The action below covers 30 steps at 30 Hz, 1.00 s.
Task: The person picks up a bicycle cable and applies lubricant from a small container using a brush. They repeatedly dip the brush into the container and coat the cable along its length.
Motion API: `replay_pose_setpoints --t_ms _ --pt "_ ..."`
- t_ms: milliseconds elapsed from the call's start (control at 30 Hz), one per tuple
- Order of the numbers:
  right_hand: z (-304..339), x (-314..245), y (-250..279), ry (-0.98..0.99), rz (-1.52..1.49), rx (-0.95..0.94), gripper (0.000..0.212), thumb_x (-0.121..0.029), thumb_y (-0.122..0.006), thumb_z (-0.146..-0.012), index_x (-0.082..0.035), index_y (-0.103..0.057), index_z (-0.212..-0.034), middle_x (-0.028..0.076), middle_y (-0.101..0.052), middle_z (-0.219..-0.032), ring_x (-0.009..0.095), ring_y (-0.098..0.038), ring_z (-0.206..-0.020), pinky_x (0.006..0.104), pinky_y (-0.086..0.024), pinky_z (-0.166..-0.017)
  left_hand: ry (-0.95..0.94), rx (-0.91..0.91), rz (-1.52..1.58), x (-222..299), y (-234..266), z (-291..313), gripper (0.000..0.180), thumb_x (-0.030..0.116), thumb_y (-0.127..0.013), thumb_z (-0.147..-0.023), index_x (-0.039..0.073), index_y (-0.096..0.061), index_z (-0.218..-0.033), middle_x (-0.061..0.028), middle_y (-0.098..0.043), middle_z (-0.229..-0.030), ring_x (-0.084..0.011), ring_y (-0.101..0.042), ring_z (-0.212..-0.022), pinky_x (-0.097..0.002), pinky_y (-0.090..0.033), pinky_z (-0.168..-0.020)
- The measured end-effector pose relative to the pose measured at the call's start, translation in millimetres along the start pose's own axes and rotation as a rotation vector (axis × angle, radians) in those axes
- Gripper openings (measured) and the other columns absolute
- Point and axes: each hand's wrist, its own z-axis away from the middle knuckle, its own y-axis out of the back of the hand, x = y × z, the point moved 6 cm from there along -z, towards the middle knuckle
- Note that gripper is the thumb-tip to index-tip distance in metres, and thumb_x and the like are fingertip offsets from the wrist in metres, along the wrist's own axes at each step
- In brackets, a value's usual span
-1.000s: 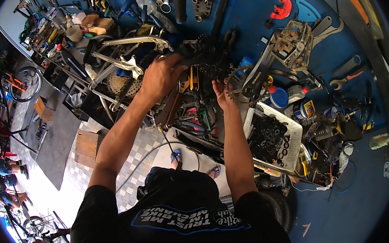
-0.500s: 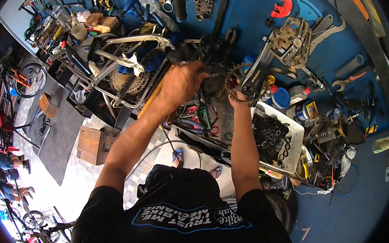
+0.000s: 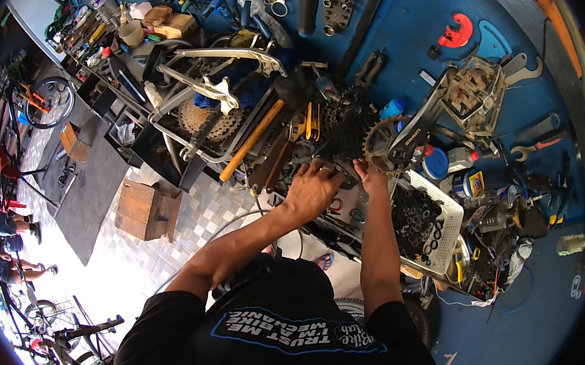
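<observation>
My left hand point(image 3: 313, 188) reaches down among dark tools and parts on the bench, its fingers curled. Close on its right is my right hand point(image 3: 373, 178), fingers bent inward, just below a toothed chainring point(image 3: 372, 148) fixed to a black crank arm point(image 3: 411, 137). Between my fingertips lies a dark, narrow thing point(image 3: 347, 166); I cannot make out its kind. To the left of my left hand lie a hammer with a yellow wooden handle point(image 3: 248, 152) and yellow-handled tools point(image 3: 304, 124).
A white perforated basket point(image 3: 449, 231) of black rings stands at the right, near a blue-lidded tub point(image 3: 436, 163). A silver bike frame part point(image 3: 227, 55) and a cassette point(image 3: 207, 119) lie at the left. Tools hang on the blue wall point(image 3: 417, 26). A wooden box point(image 3: 142, 211) sits on the floor.
My left hand has come down and right, away from the dark clutter at the back. My right hand has moved off the chainring to just below it. The view has shifted.
</observation>
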Motion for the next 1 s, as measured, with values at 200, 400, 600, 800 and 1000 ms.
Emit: replay_pose_setpoints --t_ms 200,400,600,800,1000 --pt "17 -6 -16 0.012 0.266 0.175 0.022 -0.022 -0.072 -0.105 -0.003 -0.066 -0.114 0.011 -0.068 -0.11 0.025 -0.072 -0.099 0.0366 -0.067 -0.09 -0.019 -0.097 -0.112 -4 -7 2 0.035 0.012 -0.07 -0.09 0.009 -0.07 -0.125 -0.0148 -0.072 -0.129 -0.0364 -0.058 -0.136 -0.0537 -0.055 -0.106" --pt "48 -23 -43 0.305 0.702 0.17 0.032 -0.026 -0.078 -0.101 -0.001 -0.071 -0.121 0.01 -0.071 -0.113 0.02 -0.068 -0.102 0.0303 -0.049 -0.099 -0.056 -0.028 -0.173 1 -6 7 0.028 0.012 -0.068 -0.088 0.009 -0.072 -0.116 -0.0167 -0.072 -0.123 -0.0351 -0.064 -0.125 -0.0517 -0.056 -0.101" --pt "86 -20 -49 0.452 0.707 0.03 0.042 -0.033 -0.074 -0.104 0.002 -0.069 -0.128 0.012 -0.073 -0.112 0.022 -0.069 -0.104 0.0395 -0.053 -0.093 -0.038 -0.09 -0.146 9 -10 11 0.029 0.015 -0.066 -0.093 0.007 -0.068 -0.121 -0.0233 -0.066 -0.135 -0.0397 -0.06 -0.133 -0.0553 -0.053 -0.106" --pt "110 -22 -54 0.42 0.867 -0.125 0.046 -0.038 -0.074 -0.105 0.001 -0.07 -0.129 0.013 -0.075 -0.114 0.019 -0.07 -0.105 0.0335 -0.054 -0.095 -0.051 0.014 -0.117 17 -1 30 0.038 0.021 -0.065 -0.101 0.011 -0.063 -0.137 -0.0301 -0.053 -0.151 -0.05 -0.055 -0.138 -0.0597 -0.05 -0.111" --pt "133 -16 -44 0.33 0.846 -0.198 0.057 -0.047 -0.073 -0.104 -0.001 -0.067 -0.137 0.012 -0.075 -0.115 0.018 -0.07 -0.101 0.0344 -0.055 -0.092 0.133 -0.108 0.141 -8 20 82 0.047 0.028 -0.07 -0.102 0.013 -0.062 -0.145 -0.0278 -0.055 -0.149 -0.0489 -0.054 -0.138 -0.0588 -0.048 -0.113"
